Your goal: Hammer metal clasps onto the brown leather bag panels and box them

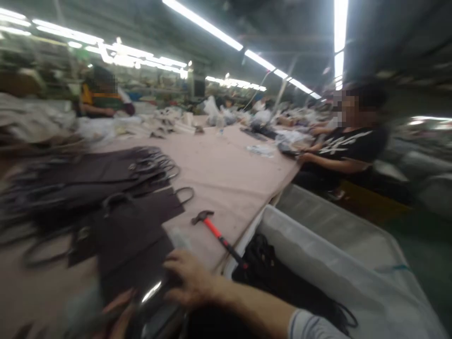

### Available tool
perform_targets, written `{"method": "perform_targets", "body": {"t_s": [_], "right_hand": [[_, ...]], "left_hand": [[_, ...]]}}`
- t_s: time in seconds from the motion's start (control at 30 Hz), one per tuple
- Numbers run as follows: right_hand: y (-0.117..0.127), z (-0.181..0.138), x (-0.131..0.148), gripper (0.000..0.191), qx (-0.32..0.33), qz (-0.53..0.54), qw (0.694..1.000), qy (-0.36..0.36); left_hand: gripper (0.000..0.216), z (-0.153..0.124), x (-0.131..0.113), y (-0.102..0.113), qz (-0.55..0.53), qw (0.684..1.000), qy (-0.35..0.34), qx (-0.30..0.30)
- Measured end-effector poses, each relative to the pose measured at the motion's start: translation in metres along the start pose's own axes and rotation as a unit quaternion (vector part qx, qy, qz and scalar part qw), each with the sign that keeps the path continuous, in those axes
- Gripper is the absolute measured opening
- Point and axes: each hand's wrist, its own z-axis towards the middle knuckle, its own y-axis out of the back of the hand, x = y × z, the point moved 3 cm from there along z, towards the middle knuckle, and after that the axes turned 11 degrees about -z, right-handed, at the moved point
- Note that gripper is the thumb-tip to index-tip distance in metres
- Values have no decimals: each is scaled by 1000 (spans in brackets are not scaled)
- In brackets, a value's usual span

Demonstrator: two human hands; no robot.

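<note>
My right hand reaches in from the lower right, its fingers curled over the edge of a glossy black piece at the bottom of the view. Low on the left, my left hand is smeared by motion beside that same piece, and its grip does not show clearly. Just beyond both hands, a flat dark brown bag piece with a loop handle lies on the table. To the right of it rests a claw hammer with a red and black handle.
Dark bag pieces with handles are piled on the pink-covered table. A white bin holding dark items stands against its right edge. One person sits at the right, another at the far left. Plastic bags lie at the back.
</note>
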Motion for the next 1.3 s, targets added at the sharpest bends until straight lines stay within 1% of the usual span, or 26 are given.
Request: {"method": "perform_targets", "body": {"t_s": [0.03, 0.07, 0.1, 0.17, 0.23, 0.3, 0.53, 0.63, 0.7, 0.8, 0.87, 0.93, 1.07, 1.3], "right_hand": [[-11, -2, -9, 55, -4, 18, 1000, -11], [-20, -5, -19, 51, -13, 32, 999, -19], [-27, -8, -27, 47, -24, 41, 999, -18], [-36, -14, -40, 40, -26, 59, 998, 3], [-38, -20, -46, 39, -32, 67, 997, 9], [-37, -23, -45, 38, -39, 72, 997, 5], [-37, -19, -38, 27, -46, 82, 995, -23], [-36, -25, -39, 22, -63, 74, 995, -4], [-37, -33, -40, 23, -78, 62, 995, 17], [-39, -41, -43, 28, -95, 51, 993, 43], [-39, -43, -44, 29, -95, 43, 993, 51], [-38, -40, -44, 29, -79, 33, 995, 50], [-33, -33, -45, 30, -26, 32, 998, 38], [-31, -29, -49, 29, -10, 71, 996, 45]], "left_hand": [[20, -11, 12, 17, 29, 999, 25, -20], [15, -20, 23, 29, 50, 997, 47, -37], [16, -26, 33, 37, 64, 995, 60, -54], [22, -30, 49, 42, 30, 995, 73, -68], [22, -27, 56, 38, 5, 994, 68, -83], [19, -24, 57, 29, -10, 995, 59, -85], [12, -13, 50, -4, -29, 998, 38, -44], [11, -8, 52, -17, -49, 997, 45, -32], [11, -6, 54, -23, -62, 996, 52, -29], [12, -5, 55, -26, -58, 996, 57, -28], [12, -6, 55, -25, -54, 997, 56, -27], [12, -6, 55, -25, -53, 997, 55, -20], [11, -7, 54, -29, -46, 998, 42, 6], [12, -6, 52, -33, 3, 999, 17, 41]]}}
